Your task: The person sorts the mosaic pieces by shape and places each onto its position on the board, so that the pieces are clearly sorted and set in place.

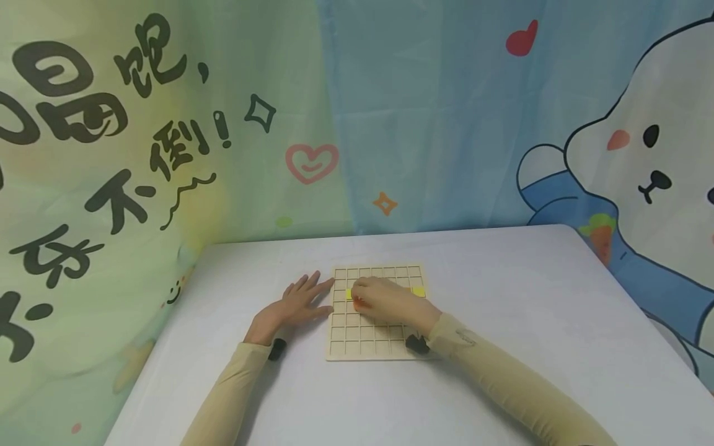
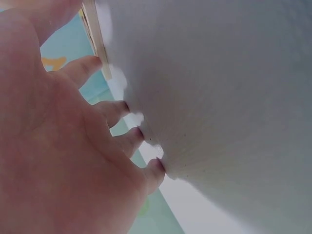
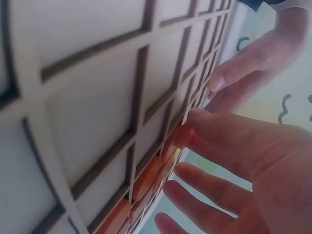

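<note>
A pale wooden grid board (image 1: 357,350) lies on the white table. My left hand (image 1: 295,305) rests at its left edge with fingers spread; in the left wrist view the fingertips (image 2: 157,166) press on the tabletop and one finger touches the board's edge. Over the board's upper middle, my right hand (image 1: 390,301) pinches a small orange tile (image 3: 183,136) between thumb and forefinger, at the grid. More orange tiles (image 3: 147,179) sit in nearby cells. A yellow tile (image 1: 418,291) shows right of the hand, with another yellow patch left of it. The hand hides the cells between.
White cloth covers the table (image 1: 519,285) around the board. A printed curtain (image 1: 435,124) hangs behind. Dark wrist-camera parts (image 1: 417,344) sit under the right wrist, over the board's lower right.
</note>
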Available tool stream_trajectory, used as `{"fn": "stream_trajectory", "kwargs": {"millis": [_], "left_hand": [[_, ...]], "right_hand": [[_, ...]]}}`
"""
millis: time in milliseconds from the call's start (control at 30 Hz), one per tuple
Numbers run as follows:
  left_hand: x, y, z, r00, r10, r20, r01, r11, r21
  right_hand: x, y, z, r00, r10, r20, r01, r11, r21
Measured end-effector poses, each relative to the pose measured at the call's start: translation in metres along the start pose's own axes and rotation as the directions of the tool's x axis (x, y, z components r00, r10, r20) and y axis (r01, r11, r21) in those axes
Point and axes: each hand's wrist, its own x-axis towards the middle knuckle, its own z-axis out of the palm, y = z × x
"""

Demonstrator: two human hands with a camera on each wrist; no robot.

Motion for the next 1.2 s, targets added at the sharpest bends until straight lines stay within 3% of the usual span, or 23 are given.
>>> {"fn": "stream_trajectory", "kwargs": {"millis": [333, 1200], "left_hand": [[-0.001, -0.001, 0.000, 1.000, 0.011, -0.001, -0.011, 1.000, -0.016], [-0.005, 0.004, -0.003, 1.000, 0.024, -0.008, -0.024, 1.000, -0.014]], "right_hand": [[0.012, -0.001, 0.007, 0.999, -0.047, 0.001, 0.047, 0.998, -0.044], [0.013, -0.005, 0.007, 0.999, -0.032, -0.009, 0.032, 0.999, -0.010]]}}
